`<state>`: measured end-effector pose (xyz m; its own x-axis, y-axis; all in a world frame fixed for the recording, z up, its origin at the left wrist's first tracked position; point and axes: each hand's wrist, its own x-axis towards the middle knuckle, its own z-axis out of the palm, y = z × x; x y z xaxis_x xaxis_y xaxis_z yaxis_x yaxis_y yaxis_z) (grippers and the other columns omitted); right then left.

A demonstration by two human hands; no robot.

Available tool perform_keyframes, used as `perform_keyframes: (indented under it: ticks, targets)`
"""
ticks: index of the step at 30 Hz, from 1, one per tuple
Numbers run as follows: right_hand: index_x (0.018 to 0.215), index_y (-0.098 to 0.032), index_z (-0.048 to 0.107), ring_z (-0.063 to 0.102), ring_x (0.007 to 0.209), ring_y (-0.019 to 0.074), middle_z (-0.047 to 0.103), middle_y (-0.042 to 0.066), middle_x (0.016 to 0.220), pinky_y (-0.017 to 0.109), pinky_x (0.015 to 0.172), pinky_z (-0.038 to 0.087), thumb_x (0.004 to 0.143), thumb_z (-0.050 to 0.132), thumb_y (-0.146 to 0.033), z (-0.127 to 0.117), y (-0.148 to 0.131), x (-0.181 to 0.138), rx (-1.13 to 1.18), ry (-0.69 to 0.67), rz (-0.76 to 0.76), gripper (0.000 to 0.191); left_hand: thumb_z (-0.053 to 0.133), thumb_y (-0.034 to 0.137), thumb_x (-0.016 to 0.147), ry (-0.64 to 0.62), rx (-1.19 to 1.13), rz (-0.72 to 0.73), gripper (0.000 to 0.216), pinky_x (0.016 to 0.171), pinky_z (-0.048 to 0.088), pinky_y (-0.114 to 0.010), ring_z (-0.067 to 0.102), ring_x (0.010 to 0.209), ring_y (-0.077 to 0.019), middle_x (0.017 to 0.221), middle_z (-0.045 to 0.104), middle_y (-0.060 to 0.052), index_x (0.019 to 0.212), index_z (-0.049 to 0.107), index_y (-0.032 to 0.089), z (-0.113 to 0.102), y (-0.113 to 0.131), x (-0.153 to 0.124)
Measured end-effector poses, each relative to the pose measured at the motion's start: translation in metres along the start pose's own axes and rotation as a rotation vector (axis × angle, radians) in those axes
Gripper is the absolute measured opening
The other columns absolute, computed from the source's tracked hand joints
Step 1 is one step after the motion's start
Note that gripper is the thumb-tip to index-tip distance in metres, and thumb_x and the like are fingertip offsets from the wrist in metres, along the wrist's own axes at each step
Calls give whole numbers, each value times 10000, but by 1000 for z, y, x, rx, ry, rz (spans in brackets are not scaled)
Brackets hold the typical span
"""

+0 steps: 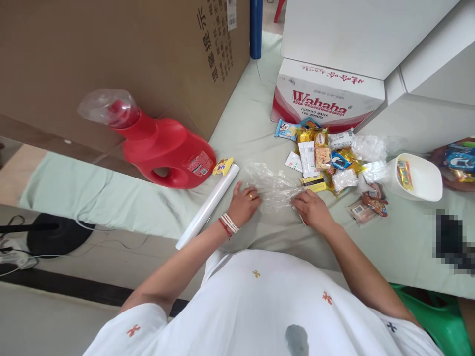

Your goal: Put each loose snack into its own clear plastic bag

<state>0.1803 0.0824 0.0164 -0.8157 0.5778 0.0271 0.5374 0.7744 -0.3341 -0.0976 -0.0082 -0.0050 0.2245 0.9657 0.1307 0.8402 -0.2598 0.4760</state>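
A crumpled sheet of clear plastic film (274, 185) lies spread on the cloth between my two hands. My left hand (244, 205), with a ring and a bead bracelet, has its fingers curled on the film's left edge. On the other side, my right hand (310, 210) pinches the film's right edge. A small red-and-white edge of something shows under my right hand; most of it is hidden. A long white roll (208, 207) lies just left of my left hand, with a small yellow snack packet (223, 166) at its far end. Beyond my right hand is a pile of wrapped snacks (322, 153).
A red jug (168, 151) leans by a large cardboard box (148, 59) at left. A Wahaha carton (328, 96) stands behind the snacks. To the right are a white bowl (426, 180) holding a packet and a brown packet (374, 200). A green stool (430, 311) is below.
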Motion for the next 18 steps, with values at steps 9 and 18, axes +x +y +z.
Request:
perform_keyframes:
  ticks: [9,18]
  targets:
    - [1079,-302,728,632,865,240,709,80,1013,399,740,555,1009,475,-212,14,-11,-100,254,262,112,278,572,232,937,-83,-173,100,223,1247,250,-594,573,1362,-277,1147,774,-66,1037,767,274,-27,-26,-67]
    - [1301,-111,577,570,1108,383,617,230,1145,521,919,490,957,579,-522,-56,65,32,-150,500,721,536,571,335,964,55,-176,-176,366,1188,312,-663,631,1291,-304,1111,804,-51,639,717,251,1,7,-70]
